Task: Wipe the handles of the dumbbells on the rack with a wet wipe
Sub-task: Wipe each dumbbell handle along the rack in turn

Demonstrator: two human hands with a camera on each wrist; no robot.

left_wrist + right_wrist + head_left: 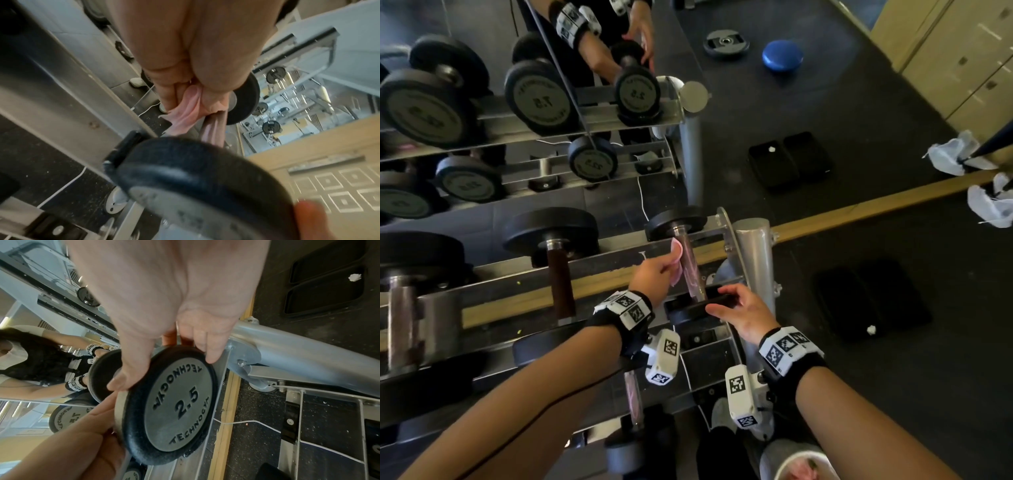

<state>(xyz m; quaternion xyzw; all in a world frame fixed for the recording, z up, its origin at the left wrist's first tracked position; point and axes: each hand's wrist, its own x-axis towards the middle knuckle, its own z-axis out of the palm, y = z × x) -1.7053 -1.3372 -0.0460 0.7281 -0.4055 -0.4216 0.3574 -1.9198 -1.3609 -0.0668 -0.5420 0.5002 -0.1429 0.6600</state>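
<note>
Fingers of the left hand pinch a wipe against the handle; right hand grips the dumbbell's near plate at the rack's right end.

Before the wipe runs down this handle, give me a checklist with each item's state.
1. Wipe in hand: ok. The left hand pinches the pink wet wipe.
2. Wipe at the handle: ok. It sits against the handle of the 2.5 dumbbell near its far plate; whether it wraps fully round, cannot tell.
3. Dumbbell steadied: ok. The right hand grips the near plate, thumb and fingers on its rim.
4. Dumbbell seated on the rack: cannot tell; the hands hide the cradle.
5. Path along the handle free: ok; bare handle shows between wipe and near plate.
6. Wipe wet: cannot tell.
</note>
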